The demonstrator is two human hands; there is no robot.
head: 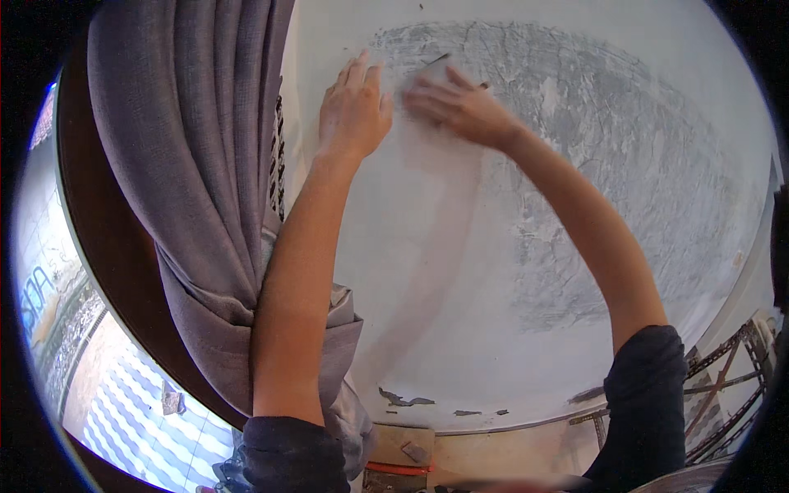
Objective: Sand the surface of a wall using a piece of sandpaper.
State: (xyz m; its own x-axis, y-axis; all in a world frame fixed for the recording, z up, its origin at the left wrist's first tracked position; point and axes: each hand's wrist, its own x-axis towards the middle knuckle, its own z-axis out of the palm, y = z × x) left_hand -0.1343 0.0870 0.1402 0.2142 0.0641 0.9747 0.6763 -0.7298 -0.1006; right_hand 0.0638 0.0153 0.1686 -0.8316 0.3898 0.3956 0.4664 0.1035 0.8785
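Note:
My left hand (355,111) rests against the pale painted wall (394,246), fingers spread and pointing up, with nothing visible in it. To its right, my right hand (456,108) is blurred by motion at the wall, its fingers towards the left hand. A thin dark edge of a flat tool (439,60) shows just above the right fingers, and a small dark end shows behind the hand. That hand seems to hold it, though the fingers hide most of it. Beside and below the right hand spreads a rough, scraped grey patch of wall (592,135).
A gathered grey curtain (185,154) hangs at the left, beside a dark frame (102,203) and a bright opening. Peeled paint (405,399) marks the wall's foot. A metal rack (733,382) stands at lower right. A reddish strip (399,468) lies at the bottom.

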